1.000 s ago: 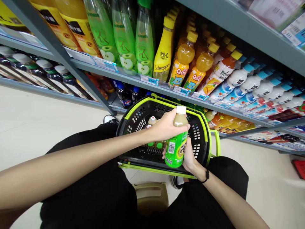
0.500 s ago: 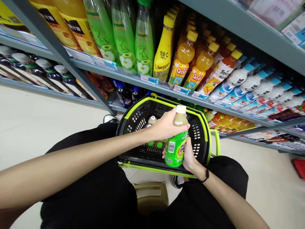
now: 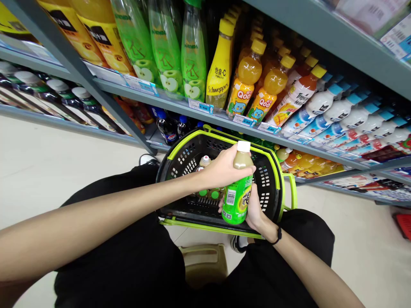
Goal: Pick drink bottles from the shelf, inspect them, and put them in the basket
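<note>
A drink bottle (image 3: 236, 199) with a bright green label and a white cap is held slightly tilted over a shopping basket (image 3: 170, 205). My left hand (image 3: 224, 167) grips its upper part just below the neck, thumb across the front. Around the lower part, my right hand (image 3: 255, 210) is closed, with fingertips showing on the far side; a dark band circles that wrist. The basket is black with lime-green trim. Inside it, small bottles (image 3: 205, 161) with pale caps stand partly hidden behind my left forearm.
Ahead, a shelf edge (image 3: 173, 102) carries several bottles, among them a yellow Schweppes bottle (image 3: 220, 68) and orange Qoo bottles (image 3: 242, 81). Lower shelves hold more drinks. Between my legs is a tan plastic stool (image 3: 205, 267). A red object (image 3: 403, 224) lies at the far right.
Almost nothing differs. The view has shifted very slightly; both hands keep the same hold on the bottle.
</note>
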Demonstrator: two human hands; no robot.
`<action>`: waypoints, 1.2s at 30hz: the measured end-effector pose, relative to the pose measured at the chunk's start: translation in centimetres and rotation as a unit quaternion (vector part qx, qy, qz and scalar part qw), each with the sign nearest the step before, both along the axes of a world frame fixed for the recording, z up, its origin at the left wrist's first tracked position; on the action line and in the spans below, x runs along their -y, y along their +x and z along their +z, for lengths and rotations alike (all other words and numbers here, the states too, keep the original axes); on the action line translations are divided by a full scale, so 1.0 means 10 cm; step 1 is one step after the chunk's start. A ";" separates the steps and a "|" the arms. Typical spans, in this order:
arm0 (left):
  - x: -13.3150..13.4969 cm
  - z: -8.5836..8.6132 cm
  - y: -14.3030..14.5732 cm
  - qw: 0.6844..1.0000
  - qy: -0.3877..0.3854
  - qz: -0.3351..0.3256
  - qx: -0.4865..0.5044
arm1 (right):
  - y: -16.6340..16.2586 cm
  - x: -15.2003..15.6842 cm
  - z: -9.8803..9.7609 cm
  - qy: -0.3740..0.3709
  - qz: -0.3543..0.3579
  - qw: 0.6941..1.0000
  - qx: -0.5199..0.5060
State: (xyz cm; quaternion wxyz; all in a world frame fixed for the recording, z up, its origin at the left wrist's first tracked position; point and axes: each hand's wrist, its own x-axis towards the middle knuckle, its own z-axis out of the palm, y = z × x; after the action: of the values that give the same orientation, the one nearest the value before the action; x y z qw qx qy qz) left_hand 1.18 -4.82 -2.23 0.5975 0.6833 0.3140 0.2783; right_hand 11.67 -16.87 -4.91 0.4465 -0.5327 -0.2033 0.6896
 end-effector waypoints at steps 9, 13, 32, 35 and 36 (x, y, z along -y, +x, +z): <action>0.00 0.00 0.00 1.000 0.003 0.000 -0.003 | 0.01 0.01 -0.03 -0.010 0.002 1.000 -0.014; 0.00 -0.01 0.00 1.000 -0.001 0.001 0.000 | 0.01 0.01 -0.06 -0.009 -0.002 1.000 -0.017; -0.01 -0.02 0.01 1.000 -0.006 0.003 -0.006 | 0.04 0.02 -0.11 0.000 0.011 1.000 -0.026; -0.01 -0.04 0.01 1.000 -0.002 0.004 -0.005 | 0.04 0.02 -0.12 0.004 0.012 1.000 -0.025; -0.01 -0.04 0.01 1.000 -0.002 0.004 -0.005 | 0.04 0.02 -0.12 0.005 0.014 1.000 -0.025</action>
State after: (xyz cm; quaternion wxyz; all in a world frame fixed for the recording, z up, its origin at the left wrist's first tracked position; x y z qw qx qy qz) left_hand 1.30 -4.76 -2.63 0.5961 0.6822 0.3201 0.2770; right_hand 12.04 -17.09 -6.14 0.4449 -0.5100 -0.2029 0.7077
